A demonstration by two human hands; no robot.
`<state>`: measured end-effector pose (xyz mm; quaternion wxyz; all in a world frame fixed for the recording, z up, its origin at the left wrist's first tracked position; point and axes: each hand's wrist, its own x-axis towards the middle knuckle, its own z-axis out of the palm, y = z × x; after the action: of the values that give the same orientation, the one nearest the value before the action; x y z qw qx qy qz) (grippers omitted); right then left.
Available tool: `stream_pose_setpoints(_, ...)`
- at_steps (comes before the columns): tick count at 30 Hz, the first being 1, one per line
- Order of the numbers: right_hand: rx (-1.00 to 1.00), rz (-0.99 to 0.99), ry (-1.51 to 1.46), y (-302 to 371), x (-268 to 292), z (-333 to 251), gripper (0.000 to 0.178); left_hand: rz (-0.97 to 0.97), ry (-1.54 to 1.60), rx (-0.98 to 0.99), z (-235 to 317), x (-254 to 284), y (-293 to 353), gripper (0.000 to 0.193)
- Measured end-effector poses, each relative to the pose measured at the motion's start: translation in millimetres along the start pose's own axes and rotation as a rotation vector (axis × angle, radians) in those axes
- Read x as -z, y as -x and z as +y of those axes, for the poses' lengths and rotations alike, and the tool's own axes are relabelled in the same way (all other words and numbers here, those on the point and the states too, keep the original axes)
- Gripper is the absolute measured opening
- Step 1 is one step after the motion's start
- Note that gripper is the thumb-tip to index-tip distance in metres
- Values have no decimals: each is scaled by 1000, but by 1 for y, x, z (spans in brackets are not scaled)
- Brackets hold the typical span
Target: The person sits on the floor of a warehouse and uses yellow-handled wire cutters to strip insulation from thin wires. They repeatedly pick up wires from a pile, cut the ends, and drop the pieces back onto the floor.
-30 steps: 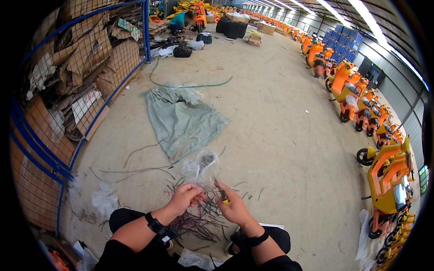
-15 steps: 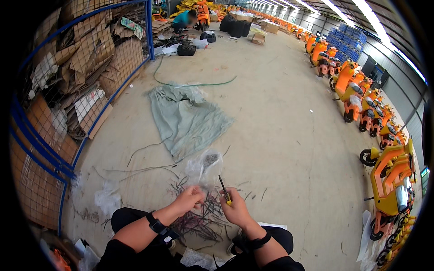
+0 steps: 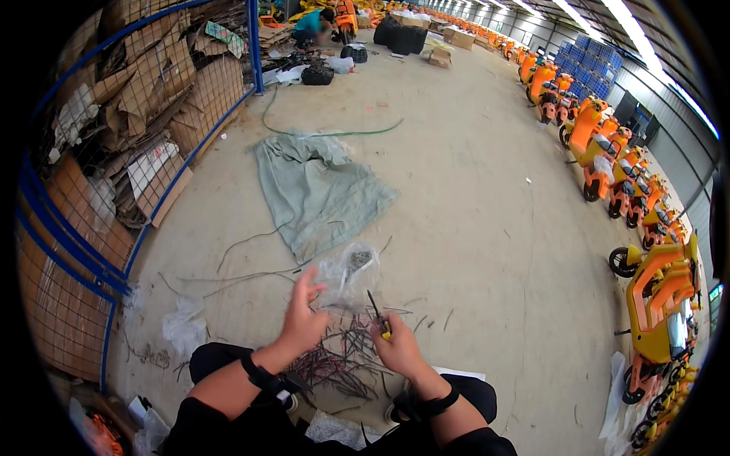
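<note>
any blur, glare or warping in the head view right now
Head view: left hand smeared, likely by motion; right hand and dark-tipped tool clearer. Head view: ceiling lights glare white at upper right. Head view: blue fence frame bows near the black rim.

Strips [image 3: 334,368] here on the floor [image 3: 471,228], plastic bag [image 3: 338,273] right beyond them, sheet [image 3: 319,194] farther back; cardboard [image 3: 167,72] behind the fence [image 3: 253,45] at left, scooters [image 3: 650,338] lining the right!

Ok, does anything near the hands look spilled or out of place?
Yes: thin dark scraps lie strewn over the floor beneath the left hand and right hand, pointing every way rather than gathered. Beyond them, a grey-green sheet lies crumpled instead of flat.
</note>
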<state>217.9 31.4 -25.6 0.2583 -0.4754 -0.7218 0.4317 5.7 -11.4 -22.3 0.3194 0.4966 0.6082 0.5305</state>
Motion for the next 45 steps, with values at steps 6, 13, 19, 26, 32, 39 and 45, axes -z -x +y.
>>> stream_pose_setpoints(6,-4,37,121,-1,10,9,31,401,-313,-346,6,22,-22,64)
stream_pose_setpoints(13,-16,-257,-53,3,0,-3,35,-372,-520,-488,-12,-18,23,33)
stream_pose_setpoints(19,-57,-333,-159,5,2,6,33,-556,100,216,-28,-27,27,29)
stream_pose_setpoints(26,-116,-319,-287,10,-12,11,33,-612,59,305,-21,-27,23,17)
stream_pose_setpoints(32,-99,-261,-439,3,-12,15,26,-608,-212,14,-14,-21,25,14)
stream_pose_setpoints(39,-378,-355,-779,0,5,1,20,-660,-53,130,-14,-17,23,15)
stream_pose_setpoints(45,-384,-464,-821,5,4,-6,22,-625,-125,0,-5,-15,30,16)
